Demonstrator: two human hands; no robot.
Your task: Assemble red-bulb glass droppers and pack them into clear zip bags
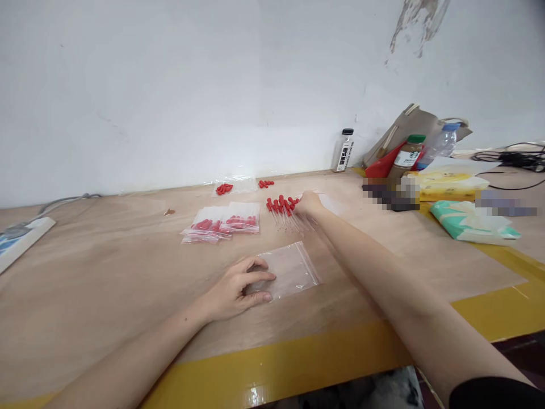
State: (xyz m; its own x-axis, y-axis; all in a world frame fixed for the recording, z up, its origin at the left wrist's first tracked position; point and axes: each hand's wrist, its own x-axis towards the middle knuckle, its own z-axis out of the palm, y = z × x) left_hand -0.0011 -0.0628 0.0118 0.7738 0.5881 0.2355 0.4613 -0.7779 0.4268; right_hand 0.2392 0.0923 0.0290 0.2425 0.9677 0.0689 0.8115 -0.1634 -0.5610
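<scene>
My left hand [240, 286] rests on the near side of a clear zip bag [293, 270] lying flat on the table, its fingers apart and curved over the bag's left edge. Stretched farther out, my right hand [309, 203] is at the right end of a row of droppers [281, 205] with red bulbs and thin clear tubes. Its fingers are mostly hidden behind the back of the hand, so any grip on a dropper does not show. Left of the droppers lie several zip bags [240, 208] with red bulbs inside.
Loose red bulbs [224, 188] lie near the wall on clear plastic. At right stand a black-capped bottle [344, 150], a green-capped bottle [407, 157] and a bag [394, 133], with a tissue pack [472, 221] nearer. A power strip [25, 241] sits at left. Yellow tape [289, 355] lines the front edge.
</scene>
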